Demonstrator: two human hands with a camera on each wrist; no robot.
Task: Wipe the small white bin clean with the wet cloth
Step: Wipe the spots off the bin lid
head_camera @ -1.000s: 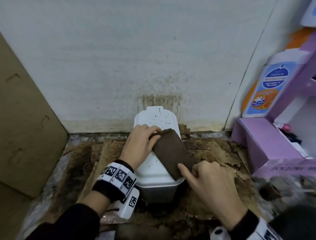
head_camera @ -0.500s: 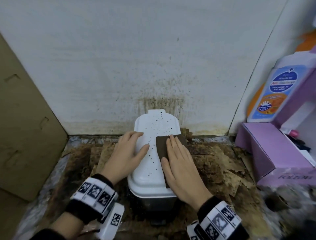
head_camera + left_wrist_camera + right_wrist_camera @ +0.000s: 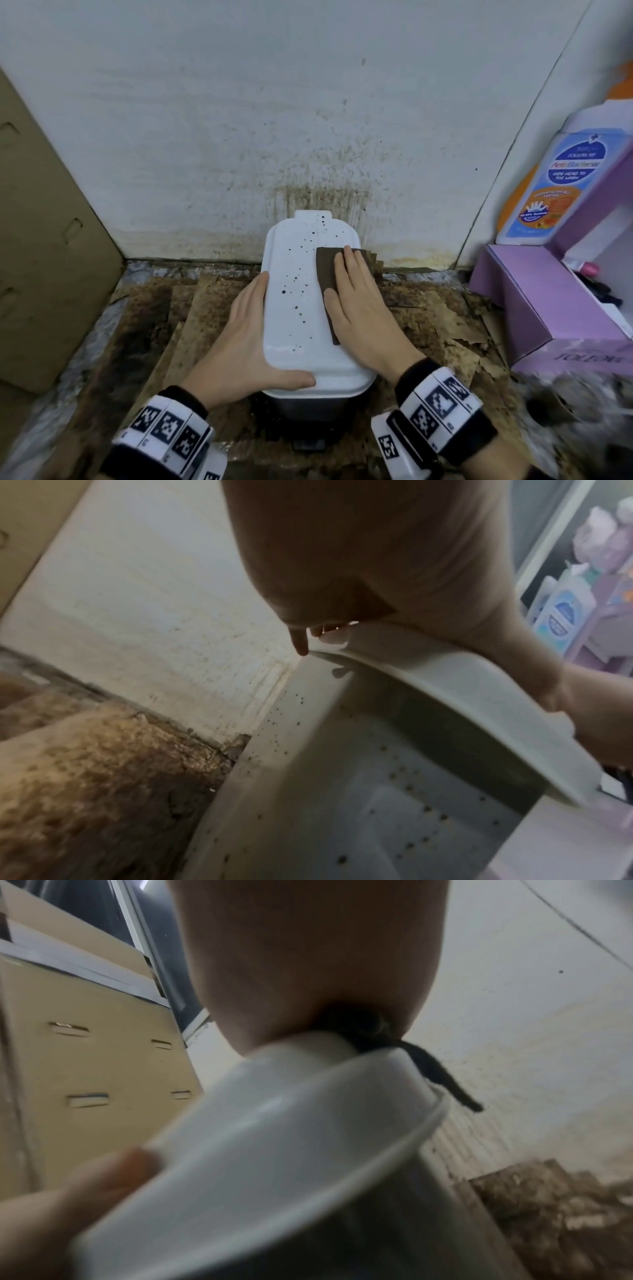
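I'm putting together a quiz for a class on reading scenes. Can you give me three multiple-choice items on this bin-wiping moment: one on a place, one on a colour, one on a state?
1. Where does the cloth lie on the bin lid?
A. Right side
B. Left side
C. Hanging off the near front edge

2. What colour is the cloth?
A. Yellow
B. Dark brown
C. Blue

3. How is the right hand on the cloth?
A. Pinching one corner
B. Balled in a fist
C. Flat, fingers straight, pressing down

Key:
1 A: the cloth sits on the lid's right half, while dark specks dot the middle and left.
2 B: it looks dark brown against the white lid.
3 C: the fingers lie spread on top of it, while the left hand steadies the lid's left edge.
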